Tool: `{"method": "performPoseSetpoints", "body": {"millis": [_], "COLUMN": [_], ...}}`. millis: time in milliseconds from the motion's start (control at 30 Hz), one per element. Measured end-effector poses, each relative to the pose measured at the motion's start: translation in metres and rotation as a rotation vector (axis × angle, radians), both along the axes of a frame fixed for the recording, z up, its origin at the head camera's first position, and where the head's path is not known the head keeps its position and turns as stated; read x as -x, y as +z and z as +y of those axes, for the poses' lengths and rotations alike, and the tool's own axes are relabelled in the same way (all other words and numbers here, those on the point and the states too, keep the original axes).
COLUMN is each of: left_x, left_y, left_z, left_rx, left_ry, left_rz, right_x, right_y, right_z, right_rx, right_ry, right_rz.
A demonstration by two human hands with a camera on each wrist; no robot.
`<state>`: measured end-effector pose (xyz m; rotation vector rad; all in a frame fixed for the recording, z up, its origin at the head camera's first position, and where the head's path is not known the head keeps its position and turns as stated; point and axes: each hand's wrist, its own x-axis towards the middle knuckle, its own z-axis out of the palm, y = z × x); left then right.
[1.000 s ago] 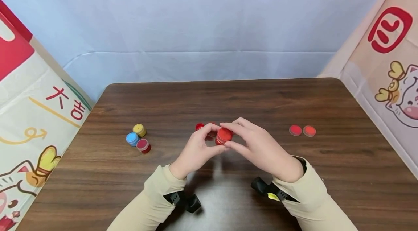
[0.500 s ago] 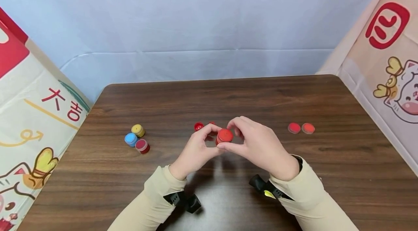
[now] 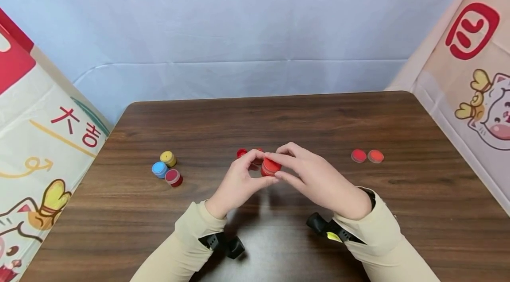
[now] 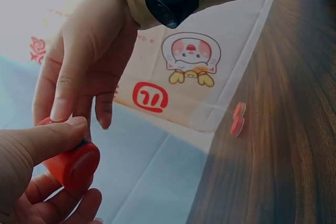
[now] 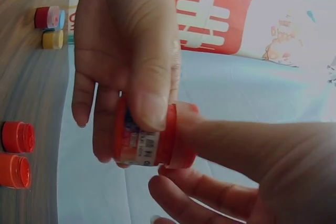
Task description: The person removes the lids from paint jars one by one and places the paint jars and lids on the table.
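Observation:
A small red paint jar (image 3: 271, 167) with a red lid is held above the table between both hands. My left hand (image 3: 239, 182) grips its labelled body (image 5: 144, 145), thumb across the side. My right hand (image 3: 318, 180) pinches the lid (image 5: 182, 137) between thumb and fingers. In the left wrist view the jar (image 4: 76, 163) shows its rounded red base. Behind the left hand, a red jar (image 5: 18, 137) and an orange-red jar (image 5: 14, 170) stand without lids, partly hidden in the head view.
Two loose red lids, one red (image 3: 358, 156) and one orange-red (image 3: 376, 156), lie on the right of the brown table (image 3: 318, 122). At the left, yellow (image 3: 168, 158), blue (image 3: 160, 169) and dark red (image 3: 173, 178) jars stand clustered together.
Half a second ago the right fingers were drawn back from the lid's far side; now they lie over it again. The jar has shifted slightly left and tilts. The left hand keeps its grip.

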<state>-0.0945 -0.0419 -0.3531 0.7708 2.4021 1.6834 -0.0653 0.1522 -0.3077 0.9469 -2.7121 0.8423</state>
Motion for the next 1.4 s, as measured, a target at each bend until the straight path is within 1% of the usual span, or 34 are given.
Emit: {"method": "performPoseSetpoints", "body": {"millis": [133, 267, 333, 500, 567, 667, 833, 1033, 1133, 1233, 1333, 1400], "left_x": [0.0, -0.001, -0.001, -0.002, -0.003, -0.003, -0.004, -0.004, -0.004, -0.003, -0.003, -0.002], "left_y": [0.001, 0.002, 0.002, 0.004, 0.004, 0.004, 0.003, 0.004, 0.004, 0.004, 0.004, 0.005], "left_z": [0.0, -0.001, 0.0, 0.001, 0.002, 0.003, 0.004, 0.003, 0.003, 0.002, 0.002, 0.002], "left_rx": [0.0, 0.004, 0.009, 0.011, 0.008, 0.008, 0.009, 0.015, 0.021, 0.017, 0.001, -0.003], "left_ry": [-0.006, -0.002, -0.001, -0.019, -0.024, -0.029, -0.028, -0.008, 0.003, 0.007, 0.009, 0.004], "left_rz": [-0.001, -0.006, -0.008, -0.025, -0.025, -0.015, -0.013, -0.025, -0.031, -0.041, -0.047, -0.042], "right_x": [0.0, 0.0, 0.0, -0.001, -0.002, -0.003, -0.003, -0.003, -0.002, -0.001, 0.0, 0.0], "right_y": [0.001, 0.001, 0.0, -0.002, -0.002, -0.002, -0.003, -0.002, -0.001, 0.0, 0.002, 0.002], "right_z": [0.002, 0.0, -0.003, -0.009, -0.01, -0.011, -0.011, -0.007, -0.004, -0.002, -0.002, -0.003], "right_rx": [0.027, 0.033, 0.022, -0.004, -0.004, 0.013, 0.048, 0.004, 0.004, 0.012, 0.024, 0.031], "right_ry": [0.026, 0.005, -0.041, -0.206, -0.24, -0.259, -0.224, -0.106, -0.042, 0.007, 0.02, 0.001], "right_rz": [0.001, -0.002, -0.004, -0.009, -0.007, -0.003, -0.014, 0.037, 0.04, 0.025, 0.001, -0.009]}}
